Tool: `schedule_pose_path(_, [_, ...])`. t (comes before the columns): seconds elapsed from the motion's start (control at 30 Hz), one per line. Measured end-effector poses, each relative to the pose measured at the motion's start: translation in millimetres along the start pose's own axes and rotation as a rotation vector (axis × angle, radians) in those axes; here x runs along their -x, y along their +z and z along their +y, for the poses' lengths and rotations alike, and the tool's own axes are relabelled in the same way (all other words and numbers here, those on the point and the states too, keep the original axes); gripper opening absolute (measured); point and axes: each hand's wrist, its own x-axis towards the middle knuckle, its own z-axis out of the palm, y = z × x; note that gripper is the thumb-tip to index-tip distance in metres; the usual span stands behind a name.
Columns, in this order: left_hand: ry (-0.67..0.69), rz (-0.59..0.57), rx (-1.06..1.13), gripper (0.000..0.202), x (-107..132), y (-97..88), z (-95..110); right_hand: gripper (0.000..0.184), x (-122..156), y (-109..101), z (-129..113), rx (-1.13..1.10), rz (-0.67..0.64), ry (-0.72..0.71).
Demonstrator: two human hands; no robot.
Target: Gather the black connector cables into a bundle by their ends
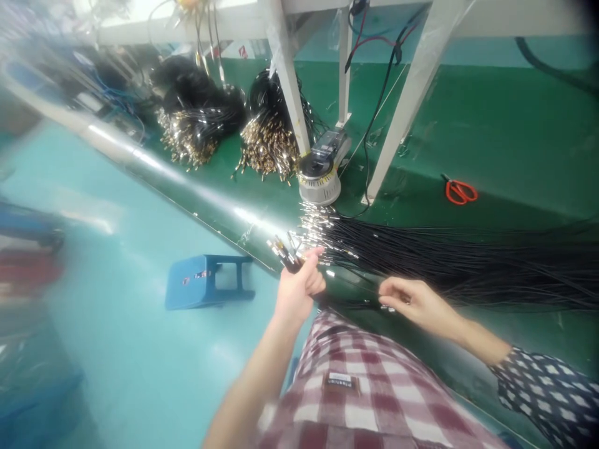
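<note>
Partly done, it seems: our left hand (298, 288) grips a small cable bunch (286, 255), while many black cables (449, 259) lie ungathered on the green bench (515, 143). Our right hand (417, 302) curls nearby, its hold unclear.

A: Well in from the tabletop's (515, 143) near edge, there they lie: red-handled scissors (450, 183), short dark blades pointing at a broad white leg (406, 115)!

B: Sturdy one, that, its foot planted square on the tabletop, and a black cord (397, 53) hanging down beside it.

A: Over to the second leg (289, 87), and look, a round grey machine (319, 189), black on top, right by its foot!

B: Off the near edge, down on the floor (145, 349), a blue stool (187, 284)!
</note>
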Motion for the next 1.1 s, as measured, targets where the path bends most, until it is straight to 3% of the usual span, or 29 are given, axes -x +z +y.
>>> schedule_pose_path(0.1, [-0.011, 0.006, -0.039, 0.022, 3, 3.1, 0, 0.021, -10, 2, -22, 0.115, -0.004, -0.066])
schedule_pose_path(0.23, [-0.043, -0.034, -0.08, 0.026, 8, 6.1, 2, 0.023, -40, 17, -72, 0.208, 0.164, -0.271])
schedule_pose_path(0.3, [-0.046, -0.036, -0.095, 0.027, 9, 7.0, 3, 0.027, -49, 24, -82, 0.257, 0.192, -0.344])
schedule_pose_path(0.43, [-0.038, -0.018, -0.077, 0.028, 8, 4.7, 4, 0.032, -36, 26, -47, 0.387, 0.114, -0.361])
schedule_pose_path(0.57, [-0.037, -0.028, -0.034, 0.029, 6, 2.8, 2, 0.033, -12, 20, -14, 0.299, 0.073, -0.273])
schedule_pose_path(0.73, [-0.049, -0.067, 0.004, 0.041, 7, 6.6, -1, 0.034, -14, 25, -33, 0.203, 0.126, -0.25])
schedule_pose_path(0.9, [-0.064, -0.023, -0.035, 0.032, 4, 5.9, -5, 0.031, -16, 29, -45, 0.243, 0.076, -0.27])
schedule_pose_path(1.0, [-0.092, -0.014, -0.048, 0.04, 3, 3.2, -5, 0.029, -13, 29, -40, 0.186, 0.04, -0.254])
schedule_pose_path(1.1, [-0.08, -0.008, -0.045, 0.042, 3, 0.0, -5, 0.029, -8, 23, -19, 0.162, 0.019, -0.216])
